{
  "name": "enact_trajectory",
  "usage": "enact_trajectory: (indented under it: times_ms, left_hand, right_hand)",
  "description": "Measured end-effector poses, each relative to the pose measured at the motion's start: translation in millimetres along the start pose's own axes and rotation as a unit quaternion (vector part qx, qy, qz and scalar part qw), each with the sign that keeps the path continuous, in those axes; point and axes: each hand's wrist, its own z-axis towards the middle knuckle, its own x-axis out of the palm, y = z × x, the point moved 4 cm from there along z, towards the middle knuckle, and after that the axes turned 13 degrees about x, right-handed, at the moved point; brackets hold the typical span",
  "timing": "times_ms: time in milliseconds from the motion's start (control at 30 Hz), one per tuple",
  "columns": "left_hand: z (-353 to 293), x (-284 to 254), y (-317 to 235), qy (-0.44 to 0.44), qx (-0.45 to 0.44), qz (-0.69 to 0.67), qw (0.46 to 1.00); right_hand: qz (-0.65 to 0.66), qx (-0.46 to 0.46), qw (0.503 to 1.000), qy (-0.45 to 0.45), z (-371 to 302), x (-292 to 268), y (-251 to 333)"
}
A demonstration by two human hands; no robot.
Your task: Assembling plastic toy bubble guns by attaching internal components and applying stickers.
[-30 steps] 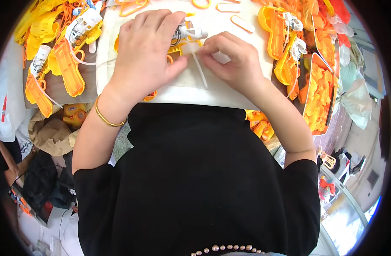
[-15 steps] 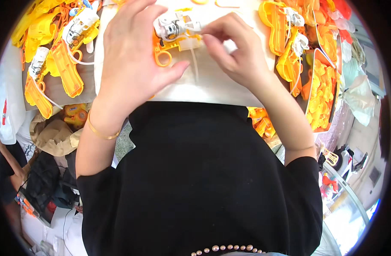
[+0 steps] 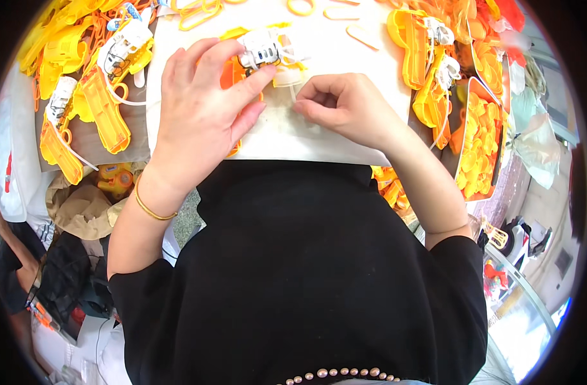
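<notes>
On the white work surface [image 3: 344, 138] lies an orange-yellow toy gun shell half [image 3: 231, 74], partly hidden by my left hand. A white mechanism [image 3: 260, 48] with dark slots and thin wires sits in it. My left hand [image 3: 200, 106] is bent over the shell, its fingers against the shell and the mechanism. A pale translucent tube [image 3: 293, 92] hangs from the assembly toward me. My right hand [image 3: 348, 109] is closed in a pinch at the tube's lower part; the fingertips hide its end.
Similar yellow shells with white mechanisms [image 3: 123, 48] lie at left, more shells [image 3: 434, 90] at right. A box of small orange parts [image 3: 482, 135] stands at far right. Loose orange loops [image 3: 300, 6] lie at the back. Below left is a brown paper bag [image 3: 82, 208].
My left hand has come down onto the shell and mechanism, its fingers now bent. My right hand has moved down and slightly left from the mechanism to the tube.
</notes>
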Motion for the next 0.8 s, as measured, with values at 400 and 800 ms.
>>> enact_trajectory:
  times_ms: [400,800]
  left_hand:
    - [-1,3,2,0.008,-0.002,-0.013,1.0]
    - [-6,3,7,0.006,-0.031,-0.039,0.999]
  right_hand:
    - [-0.156,-0.359,0.887,-0.246,7,-37,51]
    - [-0.364,-0.357,0.86,0.036,23,-30,107]
